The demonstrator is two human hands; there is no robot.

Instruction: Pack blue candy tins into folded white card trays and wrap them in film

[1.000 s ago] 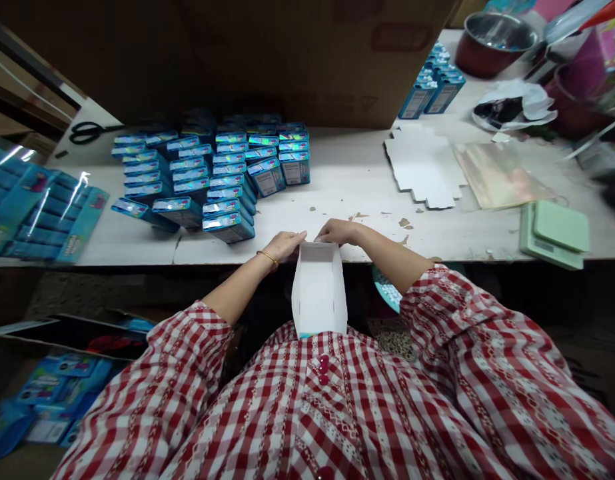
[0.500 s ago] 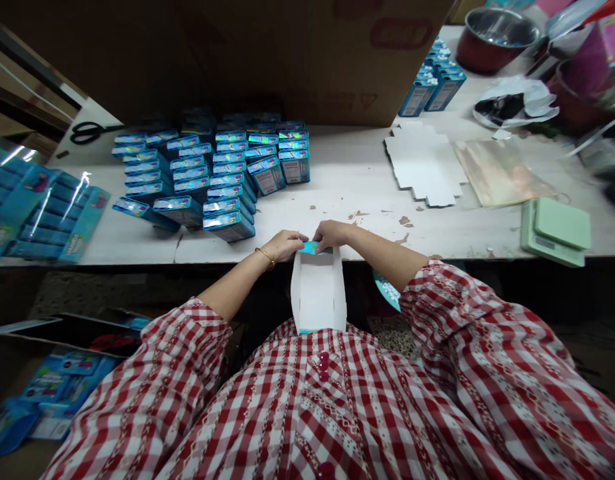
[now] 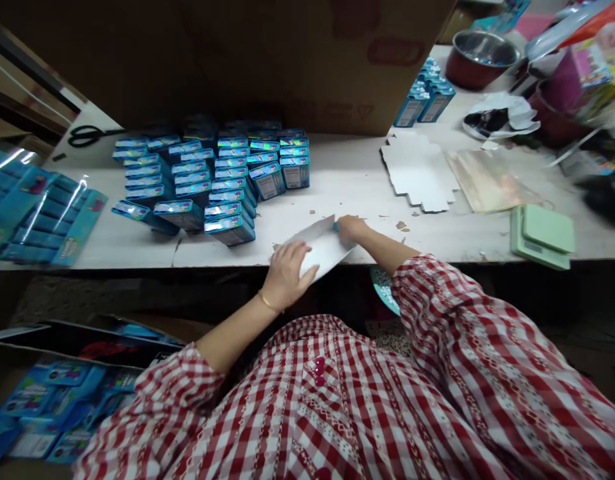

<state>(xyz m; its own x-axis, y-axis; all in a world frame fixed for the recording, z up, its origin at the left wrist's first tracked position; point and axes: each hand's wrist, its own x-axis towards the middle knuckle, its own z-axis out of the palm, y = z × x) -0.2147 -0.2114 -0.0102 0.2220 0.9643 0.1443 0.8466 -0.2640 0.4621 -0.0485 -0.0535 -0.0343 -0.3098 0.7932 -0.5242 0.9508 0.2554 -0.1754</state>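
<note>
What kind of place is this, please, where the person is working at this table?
Probably a small packing workshop: stacks of blue printed boxes stand on a long white workbench, a flat die-cut carton blank lies nearby, and the person handles a white carton.

Workbench [image 3: 337, 183] bearing stacked boxes [image 3: 232, 177] left of centre, scissors [image 3: 90, 136] behind and left of them, flat carton blank [image 3: 420, 170] to their right, scale [image 3: 542, 245] at front right, pot [image 3: 480, 59] at rear right, folded carton [image 3: 324, 250] at front edge
</note>
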